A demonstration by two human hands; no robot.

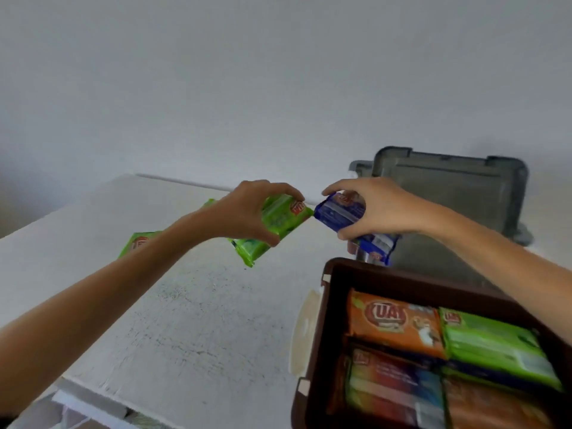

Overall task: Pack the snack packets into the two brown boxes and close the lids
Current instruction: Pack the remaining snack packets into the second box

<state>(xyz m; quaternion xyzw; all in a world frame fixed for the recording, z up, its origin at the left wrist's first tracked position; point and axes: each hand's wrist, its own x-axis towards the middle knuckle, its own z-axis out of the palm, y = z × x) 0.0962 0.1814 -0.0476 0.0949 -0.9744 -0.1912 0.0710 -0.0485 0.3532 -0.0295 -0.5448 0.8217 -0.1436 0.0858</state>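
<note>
My left hand [244, 212] grips a green snack packet [284, 216] above the white table [173, 305]. A second green packet [247, 250] sits just under it. My right hand [377, 209] grips a blue snack packet [337, 213], with another blue packet [376, 246] below it near the box's far rim. The two held packets nearly touch end to end. An open brown box [337, 274] at the lower right holds an orange packet [393, 323], a green packet [495, 345] and several more. One further green packet [139, 243] lies on the table, partly hidden by my left forearm.
A grey lid [448, 193] leans upright behind the brown box at the right. A pale latch [305, 329] sticks out from the box's left side. The table's far edge meets a plain white wall [278, 72]. The table's near left corner drops off to the floor.
</note>
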